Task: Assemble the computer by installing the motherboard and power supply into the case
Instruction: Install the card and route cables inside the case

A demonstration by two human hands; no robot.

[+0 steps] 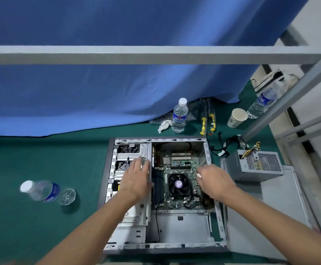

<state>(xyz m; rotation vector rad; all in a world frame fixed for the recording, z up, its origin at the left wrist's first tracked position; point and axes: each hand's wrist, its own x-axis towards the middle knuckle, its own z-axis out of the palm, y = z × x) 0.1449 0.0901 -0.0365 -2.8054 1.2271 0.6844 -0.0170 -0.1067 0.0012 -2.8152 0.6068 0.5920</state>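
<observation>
Hands over the open case (220, 217): left hand (136, 178) spread flat on the drive cage, right hand (216, 181) curled at the motherboard's (177, 165) right edge, grip unclear. Motherboard lies inside the case. Power supply (259, 165) sits outside, toward the desk's right edge, seemingly not yet installed.

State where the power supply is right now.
In the head view, the power supply sits outside the case, on the table to its right, just beyond the right hand, with its cables trailing behind it.
</observation>
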